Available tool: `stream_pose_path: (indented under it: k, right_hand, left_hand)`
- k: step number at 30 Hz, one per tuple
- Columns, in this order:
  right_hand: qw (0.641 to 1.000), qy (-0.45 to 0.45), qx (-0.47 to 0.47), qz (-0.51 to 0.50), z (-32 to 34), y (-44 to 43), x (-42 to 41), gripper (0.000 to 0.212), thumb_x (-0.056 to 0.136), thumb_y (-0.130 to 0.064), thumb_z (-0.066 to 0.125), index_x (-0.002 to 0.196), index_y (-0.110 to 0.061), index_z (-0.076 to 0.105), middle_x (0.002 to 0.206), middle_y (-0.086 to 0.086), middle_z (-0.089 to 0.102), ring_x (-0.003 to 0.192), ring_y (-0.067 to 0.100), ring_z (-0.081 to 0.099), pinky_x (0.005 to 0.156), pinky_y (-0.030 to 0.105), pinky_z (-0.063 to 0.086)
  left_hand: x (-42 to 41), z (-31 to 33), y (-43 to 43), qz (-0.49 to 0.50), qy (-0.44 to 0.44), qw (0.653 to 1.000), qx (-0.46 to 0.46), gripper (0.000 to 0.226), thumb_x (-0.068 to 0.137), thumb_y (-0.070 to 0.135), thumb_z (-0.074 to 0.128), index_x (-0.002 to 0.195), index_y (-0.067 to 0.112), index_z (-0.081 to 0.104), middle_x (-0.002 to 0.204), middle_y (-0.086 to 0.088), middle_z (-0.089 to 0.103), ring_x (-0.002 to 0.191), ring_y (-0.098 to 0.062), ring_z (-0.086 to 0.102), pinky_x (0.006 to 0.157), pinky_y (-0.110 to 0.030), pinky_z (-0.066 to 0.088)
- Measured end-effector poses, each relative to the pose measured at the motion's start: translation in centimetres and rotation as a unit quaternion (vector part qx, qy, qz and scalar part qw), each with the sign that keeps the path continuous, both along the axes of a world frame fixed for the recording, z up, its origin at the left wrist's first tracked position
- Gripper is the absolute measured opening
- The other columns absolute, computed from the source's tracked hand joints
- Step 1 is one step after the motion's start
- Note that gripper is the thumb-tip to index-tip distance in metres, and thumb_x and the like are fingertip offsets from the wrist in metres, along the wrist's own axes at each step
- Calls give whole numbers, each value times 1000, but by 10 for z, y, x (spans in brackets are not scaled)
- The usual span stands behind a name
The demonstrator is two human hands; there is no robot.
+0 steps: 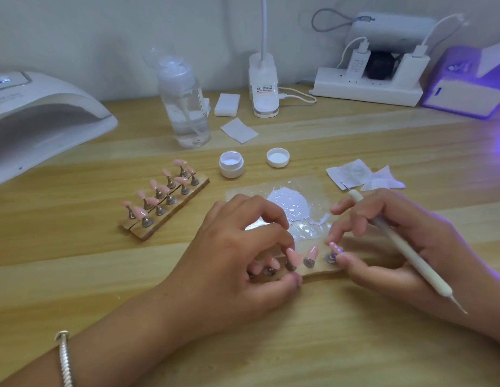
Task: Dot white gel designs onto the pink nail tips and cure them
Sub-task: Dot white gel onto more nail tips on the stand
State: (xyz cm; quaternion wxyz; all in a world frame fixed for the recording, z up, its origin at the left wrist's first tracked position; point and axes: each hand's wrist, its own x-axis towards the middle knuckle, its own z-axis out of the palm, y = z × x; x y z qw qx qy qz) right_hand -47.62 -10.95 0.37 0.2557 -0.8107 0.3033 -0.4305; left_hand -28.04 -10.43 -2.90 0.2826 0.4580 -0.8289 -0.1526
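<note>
Currently, the left hand (243,255) curls over the near wooden holder (318,270), gripping it between fingertips and thumb and hiding part of its row of pink nail tips (311,251). The right hand (396,247) grips the dotting pen (405,247), whose long axis runs far-left to near-right, and pinches the rightmost stand (330,257). Beyond lie the gel-smeared palette (318,188), open gel jar (231,164), lid (278,157), second holder (159,225) and wipes (352,173).

From the wooden strip (318,270), bare worktop (313,344) opens at 6 o'clock. The palette (288,208) crowds 12, jar (231,164) and lid (278,157) beyond; the nail stand (165,202) blocks 10; wipes (352,171) at 1.
</note>
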Motion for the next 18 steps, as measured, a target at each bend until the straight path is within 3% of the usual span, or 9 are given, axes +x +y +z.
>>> stream_pose_path:
  k: [1, 5, 12, 15, 18]
  right_hand:
    - [997, 18, 58, -46, -13, -19, -22, 29, 65, -5, 74, 77, -14, 50, 76, -3, 71, 104, 17, 65, 92, 30, 48]
    - [997, 36, 43, -47, -26, -20, -31, 29, 66, -8, 76, 79, -15, 51, 77, -4, 71, 107, 26, 63, 92, 42, 47]
    - [997, 32, 72, -13, -24, -19, -29, 35, 60, -10, 78, 83, -17, 53, 85, -5, 72, 113, 20, 62, 95, 38, 48]
    - [997, 28, 67, -20, -27, -18, -26, 44, 58, -13, 81, 88, -30, 53, 91, -9, 72, 116, 12, 62, 97, 34, 49]
    - [997, 66, 14, -36, -28, -24, -24, 48, 65, -27, 82, 94, -48, 50, 93, -12, 69, 112, 21, 62, 92, 46, 47]
  left_hand:
    - [0, 0, 0, 0, 0, 1000, 2, 16, 73, 34, 78, 86, 29, 71, 108, 15, 56, 102, -2, 46, 68, -26, 44]
    - [1, 0, -1, -1, 1, 1000, 4, 16, 73, 34, 79, 87, 29, 71, 107, 15, 56, 101, -2, 46, 67, -26, 44]
    - [0, 0, 0, 2, 1, 1000, 3, 15, 73, 34, 78, 86, 30, 70, 106, 16, 56, 101, 1, 45, 67, -25, 44]
    - [0, 0, 0, 1, 5, 1000, 3, 14, 73, 34, 78, 85, 31, 71, 106, 16, 56, 101, 2, 45, 68, -25, 44]
    - [-1, 1, 0, 4, 8, 1000, 2, 14, 72, 33, 78, 84, 30, 71, 104, 16, 57, 100, 1, 45, 67, -26, 45]
